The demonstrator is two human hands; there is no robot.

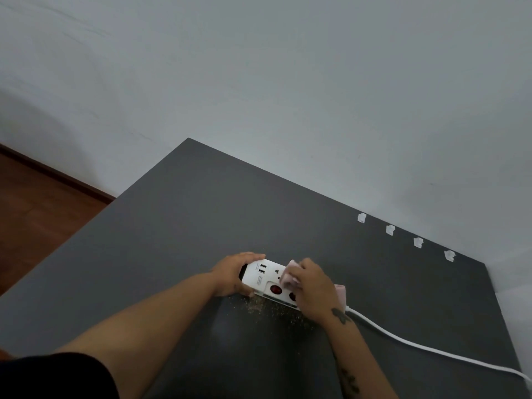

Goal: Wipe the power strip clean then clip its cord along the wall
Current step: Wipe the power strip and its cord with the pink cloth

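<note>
We are facing a pale grey wall (pixel 288 82) that is filling the upper half of the view. Below it, a dark grey table (pixel 172 240) is running up against that wall, and a strip of reddish wooden floor (pixel 34 214) is showing off to the left.

A white cord (pixel 417 345) is trailing across the table from under our right wrist toward the lower right corner of the view. It is lying loose on the surface and is well apart from the wall.

The white power strip (pixel 264 276) is lying flat on the table near the middle, between our two hands. Its USB ports (pixel 262 268) and red switches (pixel 275 289) are facing up.

Our left hand (pixel 230 276) is gripping the strip's left end, with the fingers curling over the far edge and the thumb pressing the near edge. Our right hand (pixel 313 292) is curling its fingers around a pink cloth (pixel 290 273) and is pressing it down on the strip's top. Part of the cloth is also poking out behind the hand.

Four small white clips (pixel 362 218) are sitting in a row along the seam where the table is meeting the wall, to the right, and no cord is lying in them.

Fine brown crumbs (pixel 259 306) are lying scattered on the table just in front of the strip.
</note>
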